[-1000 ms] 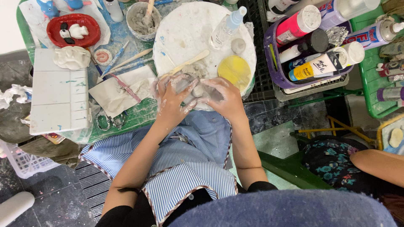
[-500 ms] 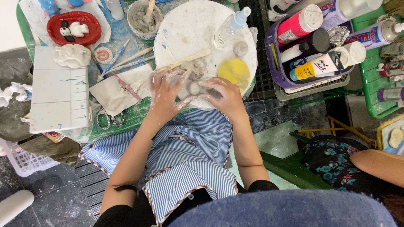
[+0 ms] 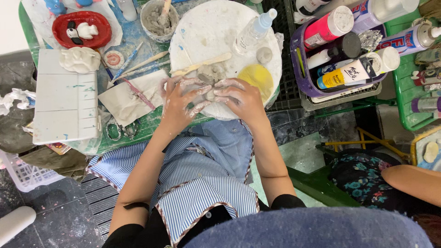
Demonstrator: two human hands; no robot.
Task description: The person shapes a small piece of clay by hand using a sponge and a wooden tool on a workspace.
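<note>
Both hands work at the near edge of a round white board [image 3: 202, 32] that lies on a green table [image 3: 151, 126]. The left hand [image 3: 177, 103] and the right hand [image 3: 241, 96] are smeared with grey clay, and their fingertips meet over a small grey clay piece [image 3: 210, 94] at the near part of the board. The fingers of each hand are curled and pressed against the piece from either side, gripping it between them; most of the piece is hidden under the fingers. Just beyond the hands lies a second grey clay lump [image 3: 209, 72], with a flat wooden modelling stick [image 3: 202, 64] lying across the board on its far side. A yellow disc [image 3: 255, 78] sits on the board to the right of the hands, touching the right hand's fingers or just beside them. A clear spray bottle [image 3: 255, 30] lies on the far right part of the board. To the far left of the board stands a tub of grey slip [image 3: 158, 18] with a stick in it. Further left are a red dish [image 3: 81, 27] holding small figures and a white rectangular slab [image 3: 64, 98]. A purple basket [image 3: 330, 87] of paint bottles stands to the right of the board. The person wears a blue striped apron [image 3: 202, 179].
</note>
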